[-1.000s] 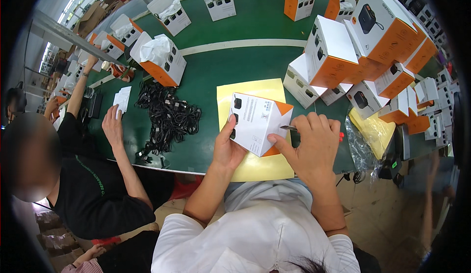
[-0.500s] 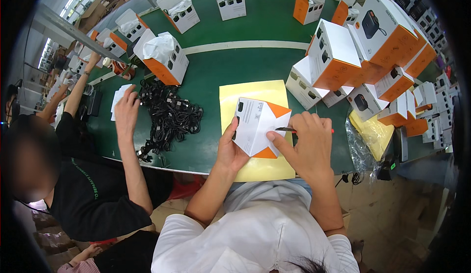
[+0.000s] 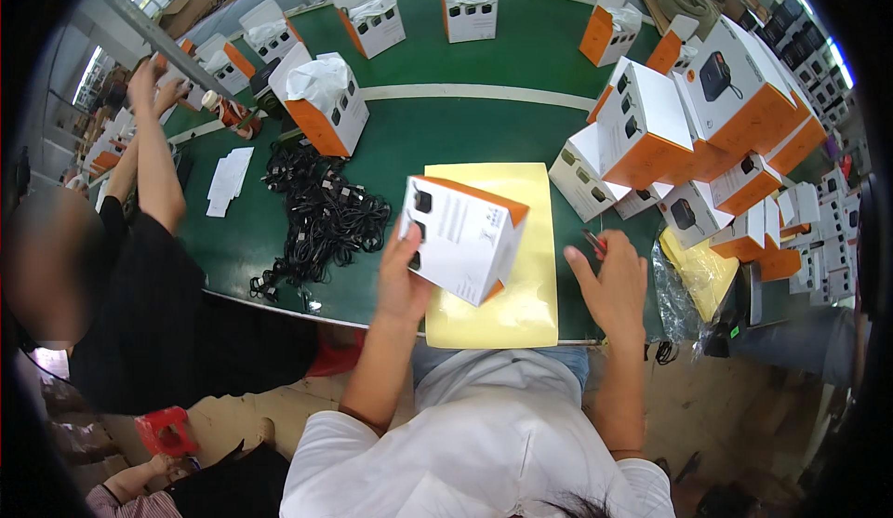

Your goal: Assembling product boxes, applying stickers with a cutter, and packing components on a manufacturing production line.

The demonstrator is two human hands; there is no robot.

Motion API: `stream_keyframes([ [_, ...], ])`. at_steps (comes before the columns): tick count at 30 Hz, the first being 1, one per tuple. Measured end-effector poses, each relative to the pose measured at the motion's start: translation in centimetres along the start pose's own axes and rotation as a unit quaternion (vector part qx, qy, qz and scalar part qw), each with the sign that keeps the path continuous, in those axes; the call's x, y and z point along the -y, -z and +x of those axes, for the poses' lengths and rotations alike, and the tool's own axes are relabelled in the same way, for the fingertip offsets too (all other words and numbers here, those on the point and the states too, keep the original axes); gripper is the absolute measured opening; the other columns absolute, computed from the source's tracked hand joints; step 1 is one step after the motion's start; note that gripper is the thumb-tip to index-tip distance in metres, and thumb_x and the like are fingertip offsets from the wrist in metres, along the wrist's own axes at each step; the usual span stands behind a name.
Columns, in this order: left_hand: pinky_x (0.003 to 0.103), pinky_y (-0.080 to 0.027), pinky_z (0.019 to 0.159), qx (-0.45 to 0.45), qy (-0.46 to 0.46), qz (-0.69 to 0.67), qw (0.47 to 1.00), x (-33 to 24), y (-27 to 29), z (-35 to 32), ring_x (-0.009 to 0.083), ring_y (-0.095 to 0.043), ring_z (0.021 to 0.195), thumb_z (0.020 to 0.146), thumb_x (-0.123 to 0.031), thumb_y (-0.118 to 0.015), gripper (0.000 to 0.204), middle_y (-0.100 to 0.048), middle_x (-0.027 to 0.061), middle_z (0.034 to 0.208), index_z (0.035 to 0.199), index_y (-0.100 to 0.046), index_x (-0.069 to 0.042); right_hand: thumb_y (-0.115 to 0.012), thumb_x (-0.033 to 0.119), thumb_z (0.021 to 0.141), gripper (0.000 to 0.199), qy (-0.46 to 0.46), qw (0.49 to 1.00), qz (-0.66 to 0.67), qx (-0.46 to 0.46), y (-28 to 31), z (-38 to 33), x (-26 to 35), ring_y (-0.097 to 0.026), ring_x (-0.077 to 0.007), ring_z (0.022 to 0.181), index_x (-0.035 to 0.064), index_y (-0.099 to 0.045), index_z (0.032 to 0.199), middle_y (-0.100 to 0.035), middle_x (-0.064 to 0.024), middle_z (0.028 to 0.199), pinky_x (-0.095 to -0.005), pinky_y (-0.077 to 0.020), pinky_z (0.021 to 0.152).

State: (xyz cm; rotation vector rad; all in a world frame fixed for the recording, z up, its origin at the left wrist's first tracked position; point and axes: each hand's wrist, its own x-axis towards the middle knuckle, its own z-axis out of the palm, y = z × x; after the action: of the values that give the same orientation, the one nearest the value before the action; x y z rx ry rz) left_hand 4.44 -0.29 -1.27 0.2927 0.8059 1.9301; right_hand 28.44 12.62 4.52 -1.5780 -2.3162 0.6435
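Observation:
My left hand [image 3: 400, 281] is closed on the side of a white and orange carton [image 3: 460, 239], which is tilted above a yellow sheet [image 3: 530, 323]. Printed pictures of a small black device mark the carton's faces. To the right of the sheet, clear of the carton, my right hand [image 3: 614, 285] is closed around a slim tool [image 3: 593, 242] with a metal tip and a red part; its exact kind is not clear. Left of the carton lies a heap of black cables [image 3: 321, 211] on the green table.
Stacked cartons [image 3: 642, 127] stand at the right, beside a yellow packet in clear plastic [image 3: 698, 272]. Open cartons with white wrapping [image 3: 326, 99] line the far side. White papers [image 3: 229, 181] lie near a bottle [image 3: 233, 115]. A co-worker in black [image 3: 139, 323] sits at the left.
My left hand has turned and moved the carton left, showing its long side. My right hand has drawn the tool away from it to the right. The co-worker's hand has left the papers.

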Motion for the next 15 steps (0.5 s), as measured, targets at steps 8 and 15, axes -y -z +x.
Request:
stream_keyframes([
  [8, 0.045, -0.046, 0.111, 0.024, 0.065, -0.131, 0.989, 0.1, -0.9, -0.1, 0.0255, -0.058, 0.131, 0.103, -0.033, -0.058, 0.051, -0.060, 0.0101, 0.142, 0.146, -0.050, -0.008, -0.073, 0.045, 0.088, 0.080, 0.335, 0.929, 0.126, -0.089, -2.8, -3.5, 4.6, -0.038, -0.0421, 0.140, 0.0083, -0.043, 0.153, -0.038, -0.0226, 0.155, -0.0543, -0.0305, 0.113],
  [15, 0.039, -0.046, 0.109, 0.000, -0.014, 0.008, 1.000, 0.9, -0.9, -0.9, 0.0220, -0.058, 0.129, 0.100, -0.023, -0.063, 0.057, -0.060, 0.0101, 0.139, 0.150, -0.045, -0.003, -0.072, 0.059, 0.087, 0.109, 0.315, 0.926, 0.206, -0.033, -4.1, -2.8, 2.0, -0.012, -0.0486, 0.155, 0.0075, -0.014, 0.164, -0.008, -0.0283, 0.168, -0.0577, -0.0181, 0.121],
])
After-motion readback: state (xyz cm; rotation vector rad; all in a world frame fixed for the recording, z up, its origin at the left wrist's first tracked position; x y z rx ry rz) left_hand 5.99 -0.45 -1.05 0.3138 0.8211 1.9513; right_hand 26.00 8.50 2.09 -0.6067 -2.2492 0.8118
